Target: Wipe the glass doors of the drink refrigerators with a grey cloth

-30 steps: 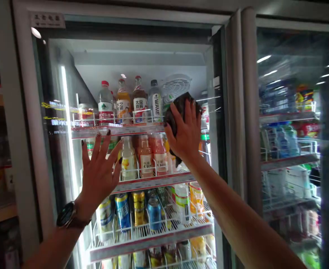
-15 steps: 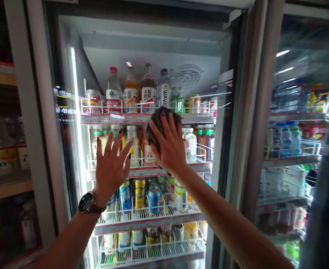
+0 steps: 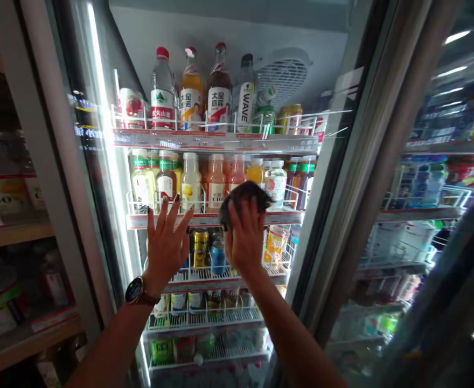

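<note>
A dark cloth (image 3: 257, 192), bunched and slightly blurred, lies under the fingers of my right hand (image 3: 245, 242), which presses it against the glass door (image 3: 229, 32) of a lit drinks fridge. My left hand (image 3: 166, 245) is spread with its fingers apart, at or very near the glass, left of the cloth; contact cannot be made out for certain. Nothing is in that hand. A dark round watch (image 3: 134, 290) sits on my left wrist. Through the glass, juice bottles (image 3: 216, 183) and cans (image 3: 200, 248) show behind both hands.
Upright bottles (image 3: 220, 89) line the top wire shelf (image 3: 168, 140). A metal door frame (image 3: 386, 161) runs down the right, with another drinks cooler (image 3: 431, 215) beyond. On the left stands a darker shelf (image 3: 27, 231) holding bottles.
My right hand and the cloth have moved down the glass relative to the shelves. My left hand also sits lower against them. The view has tilted downward, showing a lower shelf.
</note>
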Available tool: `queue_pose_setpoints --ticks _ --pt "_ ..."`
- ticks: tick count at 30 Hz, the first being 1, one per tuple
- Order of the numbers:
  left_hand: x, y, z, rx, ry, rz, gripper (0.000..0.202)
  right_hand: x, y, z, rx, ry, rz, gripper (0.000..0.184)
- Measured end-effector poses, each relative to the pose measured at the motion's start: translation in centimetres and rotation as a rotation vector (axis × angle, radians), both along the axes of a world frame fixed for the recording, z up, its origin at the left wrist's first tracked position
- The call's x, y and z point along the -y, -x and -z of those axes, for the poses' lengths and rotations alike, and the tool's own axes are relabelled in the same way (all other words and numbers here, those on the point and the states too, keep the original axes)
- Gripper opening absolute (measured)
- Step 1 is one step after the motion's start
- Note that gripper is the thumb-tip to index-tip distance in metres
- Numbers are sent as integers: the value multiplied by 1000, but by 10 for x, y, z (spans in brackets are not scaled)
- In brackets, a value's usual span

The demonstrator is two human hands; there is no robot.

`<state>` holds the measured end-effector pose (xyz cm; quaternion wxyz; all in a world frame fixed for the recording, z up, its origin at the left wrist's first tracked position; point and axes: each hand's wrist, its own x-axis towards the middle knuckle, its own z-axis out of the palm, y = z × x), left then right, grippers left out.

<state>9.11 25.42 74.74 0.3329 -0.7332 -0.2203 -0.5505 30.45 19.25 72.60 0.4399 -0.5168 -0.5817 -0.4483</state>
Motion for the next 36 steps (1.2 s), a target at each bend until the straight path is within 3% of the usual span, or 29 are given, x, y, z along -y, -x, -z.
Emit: queue_pose_setpoints --ticks 3,6,8,12,14,15,17,22,24,27,31,33,36 --pt "1 -5 5 5 1 -1 71 2 -64 -17 -231 -169 78 66" --pt "-2 -9 9 32 -26 -2 72 -1 -83 -16 -351 -269 102 67" --pt "-3 -10 11 47 -29 11 72 -7 -54 -10 -337 -271 78 69" --pt "-5 -8 12 51 -48 18 71 -18 43 -7 -141 -81 -33 78" --pt "-6 -7 13 63 -68 26 71 -19 69 -9 -38 -9 -60 81" --pt "-6 -7 13 65 -71 30 72 -18 69 -10 -11 3 -55 81" --pt "-6 -7 14 69 -66 34 72 -13 43 -10 -17 -15 -21 79" --pt "-5 -8 15 77 -50 35 73 -1 -67 -5 -268 -242 80 70" --pt "-5 -9 16 78 -46 33 71 -3 -76 -1 -346 -304 104 68" --pt "-5 -9 16 79 -51 24 70 -12 -31 12 -329 -281 87 70" --pt "-4 -10 15 89 -59 22 68 -17 50 40 -114 -26 -34 77" --pt "-3 -10 14 93 -57 26 68 -14 56 46 -34 54 -61 79" --pt "-4 -10 14 92 -52 33 68 -8 17 34 -81 -24 -6 78"
